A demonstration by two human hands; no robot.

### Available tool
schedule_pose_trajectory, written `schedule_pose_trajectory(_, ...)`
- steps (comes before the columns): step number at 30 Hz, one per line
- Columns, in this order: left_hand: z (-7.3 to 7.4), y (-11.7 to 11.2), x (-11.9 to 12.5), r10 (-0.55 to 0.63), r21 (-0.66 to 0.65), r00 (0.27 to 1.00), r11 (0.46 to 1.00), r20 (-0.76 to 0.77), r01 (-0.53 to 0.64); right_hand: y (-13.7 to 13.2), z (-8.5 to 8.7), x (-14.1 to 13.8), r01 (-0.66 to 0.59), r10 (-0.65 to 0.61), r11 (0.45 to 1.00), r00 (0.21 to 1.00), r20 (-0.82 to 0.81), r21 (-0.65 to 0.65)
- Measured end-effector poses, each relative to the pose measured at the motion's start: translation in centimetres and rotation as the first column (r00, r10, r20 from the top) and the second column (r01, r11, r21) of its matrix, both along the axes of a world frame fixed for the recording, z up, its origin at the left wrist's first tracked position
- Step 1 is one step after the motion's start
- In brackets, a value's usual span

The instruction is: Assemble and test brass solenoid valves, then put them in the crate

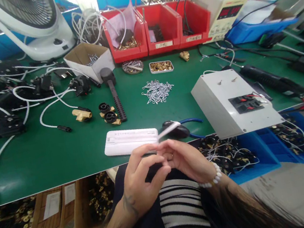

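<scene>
My left hand [143, 180] and my right hand [185, 158] meet at the fingertips, just in front of the bench edge. The left fingers are bent and apart; those of the right are loosely curved. I see nothing held in either, though the spot where the fingertips touch is partly hidden. Right behind them lies a white power bank [130, 140] with a white strap-like cable [168, 129] sticking up at its right end. Pliers with blue handles [191, 120] lie beyond the right hand, next to a dark rounded object [179, 131].
A pile of metal clips [157, 91], a hammer [113, 91] and brass fittings [82, 115] lie on the green bench [89, 150]. A grey switch box [233, 102] stands at right. Red bins [163, 45], a fan [37, 36] and tangled white cables [21, 99] are farther back.
</scene>
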State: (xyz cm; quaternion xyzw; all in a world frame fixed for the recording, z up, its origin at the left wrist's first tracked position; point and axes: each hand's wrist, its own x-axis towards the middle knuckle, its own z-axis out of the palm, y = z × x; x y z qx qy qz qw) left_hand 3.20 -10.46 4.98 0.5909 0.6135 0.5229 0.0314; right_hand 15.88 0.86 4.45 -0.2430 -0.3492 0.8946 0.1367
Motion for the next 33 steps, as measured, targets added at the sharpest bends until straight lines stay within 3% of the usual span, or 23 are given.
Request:
schedule_pose_trajectory(4, -0.4, -0.2, -0.4, 0.076, -0.011, 0.997, 0.997, 0.023, -0.076, 1.2, 0.3, 0.4, -0.109, 0.09, 0.971, 0.991, 0.096, 0.215)
schedule_pose_trajectory(7, -1.0, -0.6, -0.9, 0.156, -0.017, 0.985, 0.988, 0.074, -0.156, 2.4, 1.4, 1.5, -0.224, 0.141, 0.885, 0.964, 0.225, 0.408)
schedule_pose_trajectory(10, -1.4, -0.8, -1.1, 0.203, -0.018, 0.973, 0.979, 0.107, -0.203, 3.3, 2.9, 3.1, -0.369, 0.176, 0.79, 0.901, 0.397, 0.489)
schedule_pose_trajectory(11, -1.4, -0.9, -1.1, 0.209, -0.021, 0.972, 0.978, 0.109, -0.208, 3.5, 3.3, 3.6, -0.382, 0.142, 0.762, 0.886, 0.442, 0.522)
schedule_pose_trajectory(13, -1.5, -1.0, -1.1, 0.208, -0.031, 0.972, 0.978, 0.105, -0.206, 3.9, 3.8, 4.5, -0.309, -0.054, 0.698, 0.877, 0.478, 0.646)
schedule_pose_trajectory(16, -1.5, -0.8, -1.1, 0.202, -0.027, 0.978, 0.979, 0.055, -0.201, 4.7, 3.7, 5.0, -0.123, -0.378, 0.521, 0.854, 0.358, 0.845)
schedule_pose_trajectory(18, -1.5, -0.5, -1.1, 0.223, -0.018, 0.975, 0.975, -0.016, -0.223, 5.4, 3.3, 4.7, -0.126, -0.384, 0.445, 0.867, 0.317, 0.886)
schedule_pose_trajectory(20, -1.4, -0.2, -1.1, 0.258, -0.001, 0.962, 0.966, -0.088, -0.259, 5.9, 2.8, 3.9, -0.234, -0.293, 0.378, 0.888, 0.356, 0.896)
schedule_pose_trajectory(22, -1.4, 0.3, -1.0, 0.278, 0.011, 0.95, 0.96, -0.14, -0.279, 6.0, 2.7, 2.9, -0.376, -0.231, 0.258, 0.871, 0.434, 0.89)
schedule_pose_trajectory(25, -1.4, 0.9, -0.7, 0.253, 0.001, 0.954, 0.967, -0.164, -0.256, 5.3, 2.9, 1.5, -0.541, -0.255, 0.057, 0.805, 0.536, 0.839)
schedule_pose_trajectory(27, -1.3, 1.2, -0.4, 0.231, -0.006, 0.963, 0.972, -0.14, -0.235, 4.8, 2.9, 1.0, -0.588, -0.316, -0.013, 0.77, 0.554, 0.809)
schedule_pose_trajectory(28, -1.2, 1.3, -0.2, 0.223, -0.005, 0.967, 0.974, -0.124, -0.226, 4.6, 2.9, 0.9, -0.585, -0.345, -0.019, 0.765, 0.544, 0.811)
schedule_pose_trajectory(30, -1.0, 1.3, 0.0, 0.207, -0.006, 0.974, 0.978, -0.089, -0.208, 4.5, 2.6, 1.0, -0.528, -0.396, 0.028, 0.774, 0.495, 0.849)
schedule_pose_trajectory(33, -0.5, 1.4, 0.4, 0.156, 0.007, 0.987, 0.988, -0.043, -0.156, 4.4, 1.8, 1.3, -0.342, -0.473, 0.204, 0.786, 0.398, 0.917)
